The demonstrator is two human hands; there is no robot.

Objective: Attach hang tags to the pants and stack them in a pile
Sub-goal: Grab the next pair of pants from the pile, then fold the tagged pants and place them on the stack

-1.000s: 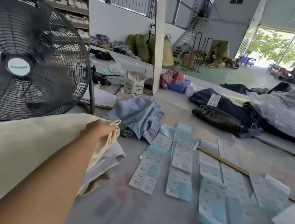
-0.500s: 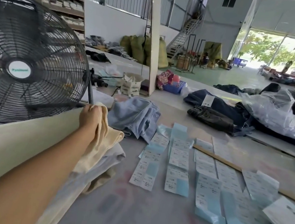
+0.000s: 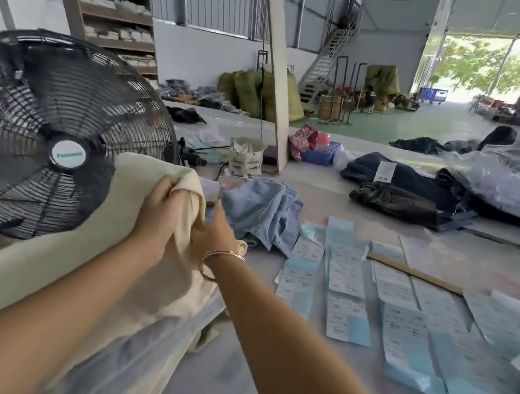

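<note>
Just right of the black fan [image 3: 54, 142], both hands work on the cream pants [image 3: 121, 277]. Those pants drape from the fan's lower edge toward the camera, over a pale blue-grey garment [image 3: 128, 357] on the table [image 3: 221, 379]. The left hand [image 3: 159, 214] curls its fingers around a bunched fold of the cream cloth, gripping it right beside the fan's cage. The right hand [image 3: 216, 236], with a thin bracelet [image 3: 223, 256] at the wrist, touches the same cloth just right of the left hand; I cannot tell how its fingers lie. Farther right of the fan lie crumpled light blue pants [image 3: 262, 214], then rows of hang tags [image 3: 348, 280] spread flat.
</note>
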